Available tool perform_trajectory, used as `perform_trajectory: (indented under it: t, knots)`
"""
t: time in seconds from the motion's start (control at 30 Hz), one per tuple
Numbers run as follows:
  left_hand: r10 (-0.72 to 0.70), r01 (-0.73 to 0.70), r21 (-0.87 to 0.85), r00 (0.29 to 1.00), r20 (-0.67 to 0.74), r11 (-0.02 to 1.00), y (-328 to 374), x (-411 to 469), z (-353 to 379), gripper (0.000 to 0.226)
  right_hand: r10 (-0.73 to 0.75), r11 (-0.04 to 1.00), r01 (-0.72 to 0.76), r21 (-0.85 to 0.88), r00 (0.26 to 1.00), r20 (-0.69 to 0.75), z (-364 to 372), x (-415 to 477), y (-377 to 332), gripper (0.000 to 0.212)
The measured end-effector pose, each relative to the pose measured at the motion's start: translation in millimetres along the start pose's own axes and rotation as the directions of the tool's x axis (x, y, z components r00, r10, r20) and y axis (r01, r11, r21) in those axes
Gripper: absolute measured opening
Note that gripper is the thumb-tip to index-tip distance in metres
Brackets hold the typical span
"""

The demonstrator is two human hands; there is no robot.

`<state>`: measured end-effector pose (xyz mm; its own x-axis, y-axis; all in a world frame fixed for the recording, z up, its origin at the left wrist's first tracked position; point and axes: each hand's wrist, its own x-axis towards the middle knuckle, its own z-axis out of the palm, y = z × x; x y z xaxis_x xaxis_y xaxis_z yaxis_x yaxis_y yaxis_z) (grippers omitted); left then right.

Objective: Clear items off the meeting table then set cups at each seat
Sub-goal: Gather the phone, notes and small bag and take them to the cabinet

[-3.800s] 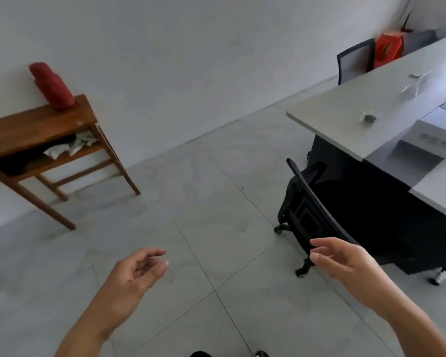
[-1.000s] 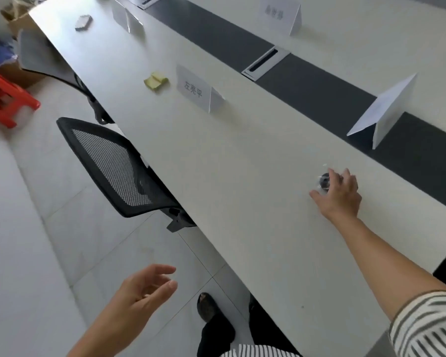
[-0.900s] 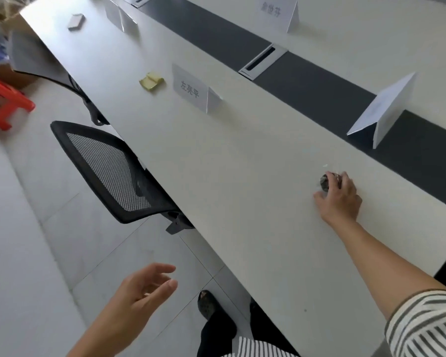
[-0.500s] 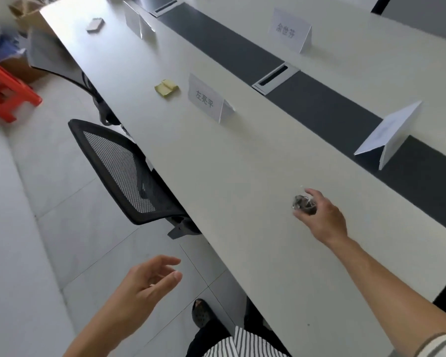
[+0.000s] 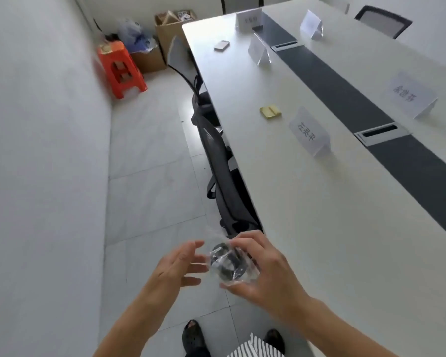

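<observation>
My right hand (image 5: 264, 273) grips a small clear plastic bag with a black coiled item inside (image 5: 228, 264), held off the table over the floor near the table's edge. My left hand (image 5: 177, 266) is open beside it, fingers spread and almost touching the bag. On the long white meeting table (image 5: 319, 215) lie a yellow sticky-note pad (image 5: 270, 112) and a small grey flat object (image 5: 221, 45) farther along. Several white name cards stand on the table, the nearest name card (image 5: 309, 131) just past the yellow pad.
A black mesh chair (image 5: 216, 161) is tucked against the table's left side, another chair (image 5: 180, 55) beyond it. A red plastic stool (image 5: 120, 69), cardboard boxes (image 5: 170, 27) and bags sit in the far corner. A white wall runs along the left of a narrow tiled aisle.
My right hand lifted the bagged item off the table and brought it toward me over the floor. My left hand rose to meet it. My view swung to look along the table.
</observation>
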<state>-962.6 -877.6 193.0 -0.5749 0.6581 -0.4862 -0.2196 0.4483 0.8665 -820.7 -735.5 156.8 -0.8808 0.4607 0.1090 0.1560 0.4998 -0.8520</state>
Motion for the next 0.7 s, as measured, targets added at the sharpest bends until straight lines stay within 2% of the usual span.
perform_trajectory:
  t: [0.13,0.23,0.43,0.53,0.7]
  knots:
    - [-0.001,-0.002,-0.129,1.0,-0.016,0.992,-2.3,-4.7,-50.6,0.054,-0.095,0.994,0.097,-0.043,0.995,0.042,61.8,37.6,-35.3,0.051]
    - [0.042,-0.044,-0.159,0.999,-0.021,0.986,-3.9,-5.6,-100.9,0.053,-0.125,0.989,0.13,-0.068,0.989,0.082,105.3,68.7,-62.1,0.042]
    - [-0.015,-0.06,-0.293,0.97,-0.245,0.954,-12.6,5.6,-207.5,0.035,-0.183,0.98,0.198,-0.02,0.937,0.298,186.2,131.3,-111.5,0.04]
    - [-0.032,-0.072,-0.308,0.947,-0.321,0.949,-13.3,19.1,-252.4,0.034,-0.12,0.993,0.118,0.03,0.913,0.39,208.5,159.7,-124.6,0.042]
    - [-0.046,-0.074,-0.33,0.939,-0.34,0.941,-14.0,59.4,-309.5,0.045,0.121,0.991,-0.132,0.002,0.914,0.388,214.2,210.4,-112.7,0.025]
